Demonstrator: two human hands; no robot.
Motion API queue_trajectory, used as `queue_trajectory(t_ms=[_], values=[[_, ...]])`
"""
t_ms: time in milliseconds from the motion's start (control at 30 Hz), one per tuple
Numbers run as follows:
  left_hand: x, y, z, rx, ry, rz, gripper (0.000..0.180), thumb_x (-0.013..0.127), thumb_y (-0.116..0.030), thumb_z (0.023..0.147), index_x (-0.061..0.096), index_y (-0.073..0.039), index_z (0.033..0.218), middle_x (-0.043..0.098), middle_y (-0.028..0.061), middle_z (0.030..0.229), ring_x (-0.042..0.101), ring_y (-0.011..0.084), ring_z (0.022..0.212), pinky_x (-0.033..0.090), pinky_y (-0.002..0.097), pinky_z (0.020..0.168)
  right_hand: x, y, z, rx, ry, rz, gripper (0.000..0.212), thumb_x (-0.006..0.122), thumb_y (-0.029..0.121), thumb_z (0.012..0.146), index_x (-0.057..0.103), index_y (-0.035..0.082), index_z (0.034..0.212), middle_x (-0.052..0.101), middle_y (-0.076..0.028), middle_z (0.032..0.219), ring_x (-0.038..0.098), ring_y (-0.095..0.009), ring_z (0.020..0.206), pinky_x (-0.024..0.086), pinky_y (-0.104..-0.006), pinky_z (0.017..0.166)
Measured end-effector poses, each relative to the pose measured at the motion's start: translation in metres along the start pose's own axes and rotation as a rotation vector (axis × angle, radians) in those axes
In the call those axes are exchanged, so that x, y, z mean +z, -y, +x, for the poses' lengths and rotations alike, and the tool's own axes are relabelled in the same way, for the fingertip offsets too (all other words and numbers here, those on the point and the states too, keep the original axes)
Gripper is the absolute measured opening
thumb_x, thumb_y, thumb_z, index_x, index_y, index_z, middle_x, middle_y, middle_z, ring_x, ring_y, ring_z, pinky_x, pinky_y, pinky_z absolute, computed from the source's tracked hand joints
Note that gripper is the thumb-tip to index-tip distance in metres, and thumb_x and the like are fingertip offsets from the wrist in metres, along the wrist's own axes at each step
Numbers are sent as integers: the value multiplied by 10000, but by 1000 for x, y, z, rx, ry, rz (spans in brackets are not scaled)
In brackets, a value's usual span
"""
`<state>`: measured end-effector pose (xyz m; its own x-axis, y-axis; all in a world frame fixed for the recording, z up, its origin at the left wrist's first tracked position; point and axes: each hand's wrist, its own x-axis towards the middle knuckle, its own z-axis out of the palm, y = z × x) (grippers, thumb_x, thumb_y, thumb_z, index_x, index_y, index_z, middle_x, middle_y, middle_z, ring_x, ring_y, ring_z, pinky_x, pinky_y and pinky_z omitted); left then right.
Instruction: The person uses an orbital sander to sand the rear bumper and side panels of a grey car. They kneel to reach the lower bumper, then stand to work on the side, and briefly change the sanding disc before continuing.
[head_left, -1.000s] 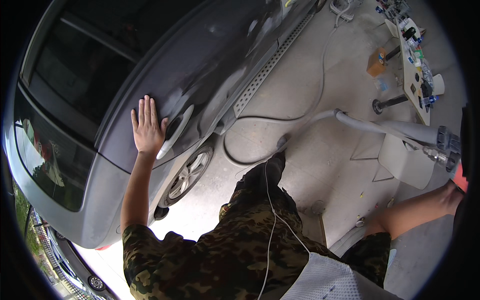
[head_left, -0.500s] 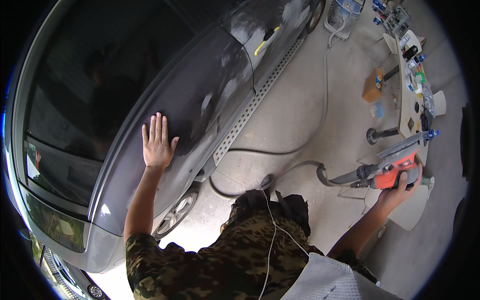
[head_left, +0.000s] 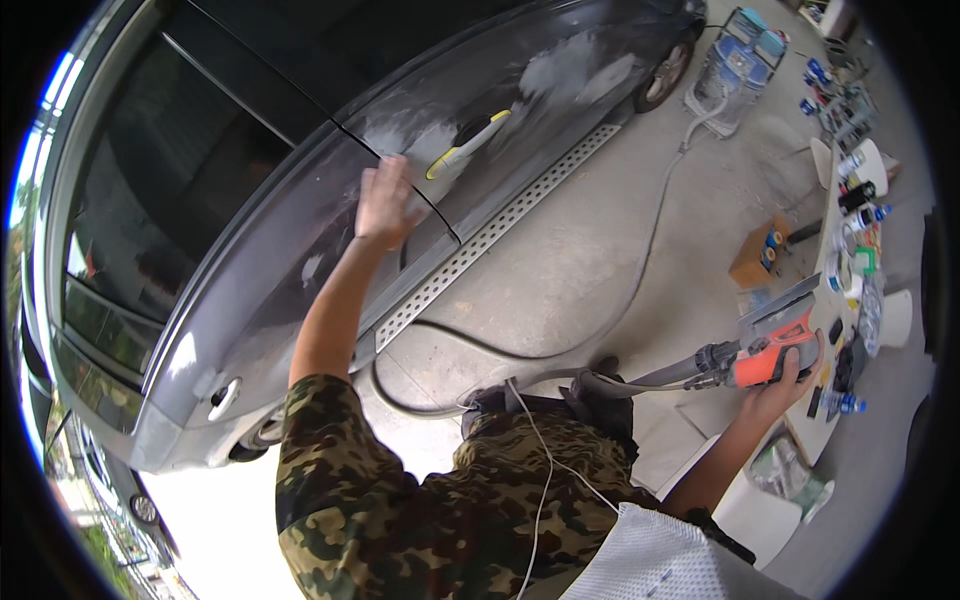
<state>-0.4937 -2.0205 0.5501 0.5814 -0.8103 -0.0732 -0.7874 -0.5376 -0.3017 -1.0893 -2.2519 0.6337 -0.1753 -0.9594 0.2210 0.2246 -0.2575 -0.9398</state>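
Note:
My left hand (head_left: 385,205) lies flat, fingers spread, on the dull grey side panel of a dark car (head_left: 300,200), just left of a door handle masked in yellow tape (head_left: 465,148). White sanded patches show on the doors around it. My right hand (head_left: 785,385) grips an orange and grey electric sander (head_left: 770,345), held out to my right, away from the car. A grey hose (head_left: 640,380) runs from the sander's rear across my lap.
A perforated metal side step (head_left: 500,230) runs along the car's sill. The hose curves over the concrete floor (head_left: 600,270) to a vacuum unit (head_left: 730,70) by the rear wheel. A cluttered bench (head_left: 850,250) with bottles and cans stands at the right, an orange box (head_left: 757,258) beside it.
My left hand has slid along the car panel toward the masked door handle. My right hand has brought the sander into view and closer to me.

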Motion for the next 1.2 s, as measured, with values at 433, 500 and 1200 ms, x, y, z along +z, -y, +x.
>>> queue_trajectory(t_ms=[433, 500, 1200], values=[[239, -343, -351, -722, 1401, -1085, 770, 348, -660, 1080, 560, -48, 1495, 709, 302, 1265, 668, 441, 1199, 496, 582, 1019, 28, -89, 228, 213, 94, -140, 595, 740, 184, 963, 495, 13, 1478, 567, -196, 1351, 665, -320, 1050, 606, -440, 760], [216, -380, -352, -1070, 1359, -1682, 782, 334, -671, 1077, 512, -61, 1533, 679, 284, 1327, 640, 427, 1245, 472, 577, 1058, 49, -100, 234, 205, 184, -161, 604, 751, 190, 961, 492, -3, 1471, 567, -201, 1352, 672, -319, 1037, 606, -433, 754], [-11, 7, 147, 129, -265, 46, 779, 377, -598, 1086, 240, -130, 1693, 213, 27, 1772, 171, 211, 1635, 98, 482, 1325, 298, -152, 143, 173, 384, -272, 574, 750, 186, 928, 534, -1, 1426, 544, -208, 1385, 628, -320, 1177, 601, -418, 881]])
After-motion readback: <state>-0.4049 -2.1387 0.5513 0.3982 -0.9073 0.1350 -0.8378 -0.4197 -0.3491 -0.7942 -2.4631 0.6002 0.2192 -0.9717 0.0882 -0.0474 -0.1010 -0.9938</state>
